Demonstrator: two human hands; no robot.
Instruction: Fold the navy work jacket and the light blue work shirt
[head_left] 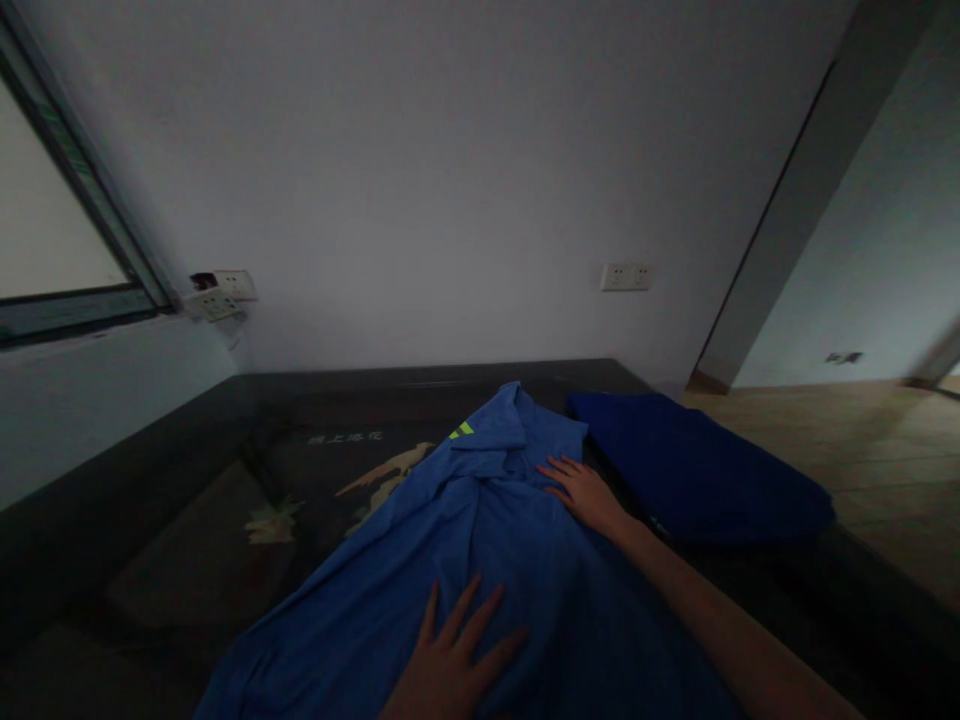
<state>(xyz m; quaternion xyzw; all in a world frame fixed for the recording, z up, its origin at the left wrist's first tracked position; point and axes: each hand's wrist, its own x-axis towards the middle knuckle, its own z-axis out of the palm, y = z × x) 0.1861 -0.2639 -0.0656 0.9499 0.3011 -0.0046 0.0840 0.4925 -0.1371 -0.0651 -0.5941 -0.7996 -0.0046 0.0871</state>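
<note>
A blue garment (450, 540) with a bright yellow-green mark near its far end lies spread on a dark table (202, 500). Some folds bunch up around its far, narrower part. My left hand (457, 650) rests on the near part of the cloth with its fingers spread. Farther off, my right hand (581, 490) lies flat on the garment's right side, fingers stretched apart. Neither hand grips the fabric. The garment's near edge runs out of view at the bottom.
Right of the garment lies a darker blue folded cloth (697, 470). The tabletop carries printed flowers (271, 525) and light characters. Behind stands a pale wall with a socket plate (626, 277); a window (67, 200) is at the left, tiled floor (885, 440) at the right.
</note>
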